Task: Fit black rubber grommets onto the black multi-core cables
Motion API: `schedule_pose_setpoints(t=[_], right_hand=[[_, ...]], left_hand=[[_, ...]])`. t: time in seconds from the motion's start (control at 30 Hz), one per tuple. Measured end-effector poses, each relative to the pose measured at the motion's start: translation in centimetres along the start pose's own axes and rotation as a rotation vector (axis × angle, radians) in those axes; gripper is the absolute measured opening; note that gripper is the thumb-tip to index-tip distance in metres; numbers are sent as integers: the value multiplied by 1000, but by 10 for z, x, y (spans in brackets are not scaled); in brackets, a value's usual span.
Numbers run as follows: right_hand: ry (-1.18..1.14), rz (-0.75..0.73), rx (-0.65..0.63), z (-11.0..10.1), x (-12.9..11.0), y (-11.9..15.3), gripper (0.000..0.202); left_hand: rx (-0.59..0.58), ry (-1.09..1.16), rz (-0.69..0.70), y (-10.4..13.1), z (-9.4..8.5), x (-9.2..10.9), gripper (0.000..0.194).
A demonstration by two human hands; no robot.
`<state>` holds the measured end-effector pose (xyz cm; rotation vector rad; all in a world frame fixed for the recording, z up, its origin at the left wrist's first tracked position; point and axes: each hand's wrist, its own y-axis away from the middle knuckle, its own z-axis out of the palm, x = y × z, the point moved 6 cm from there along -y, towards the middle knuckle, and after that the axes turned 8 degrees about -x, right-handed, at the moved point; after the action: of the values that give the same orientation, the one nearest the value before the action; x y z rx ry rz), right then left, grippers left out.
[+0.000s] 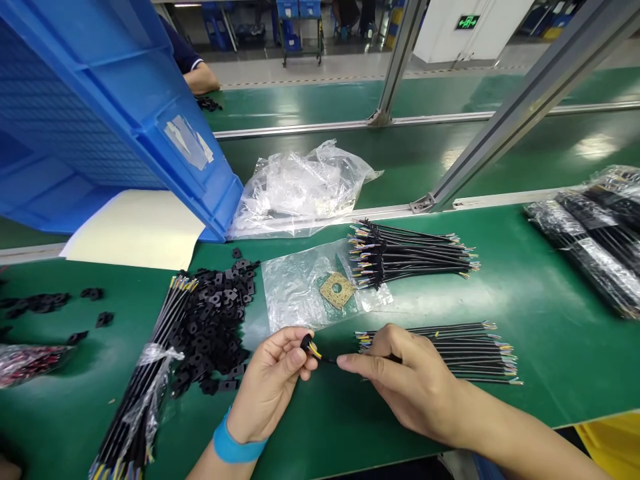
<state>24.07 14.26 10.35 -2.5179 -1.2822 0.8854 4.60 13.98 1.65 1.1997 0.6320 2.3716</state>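
My left hand point(283, 363), with a blue band on its wrist, pinches a small black plastic part point(306, 343). Yellow and white wire ends point(314, 349) of a black cable point(327, 361) meet that part; whether they pass through it I cannot tell. The cable is held in my right hand point(410, 377), its fingers closed around it and partly hiding it. Beneath and beyond the right hand lies a row of black cables point(475, 353) with coloured wire ends. Left of my left hand is a heap of small black plastic parts point(215, 327).
A tied cable bundle point(145, 380) lies at left, beside a blue crate point(195, 160). Farther back are a tan sponge point(338, 291) on a plastic bag point(290, 280), more cables point(415, 253) and crumpled plastic point(305, 187). Wrapped bundles point(590, 233) lie right; a person's arm point(201, 78) shows behind.
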Motion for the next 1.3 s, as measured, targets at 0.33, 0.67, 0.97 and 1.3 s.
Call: schedule_pose_setpoints(t=[0.33,0.67,0.97,1.3], right_hand=[[186,-164,-63,-11,-2,1,35],[89,-15,115,9,-1,6,24],[-1,-14,56,7,-7,-4,12],[-141,20,15,19,-5,-8,27]], left_hand=[[-32,-81,-22,-1,4,-1,47],[-132,-359,269,3,2,-3,30],[-280,-576,681,17,19,19,18],[-338,-740,786,20,30,19,15]])
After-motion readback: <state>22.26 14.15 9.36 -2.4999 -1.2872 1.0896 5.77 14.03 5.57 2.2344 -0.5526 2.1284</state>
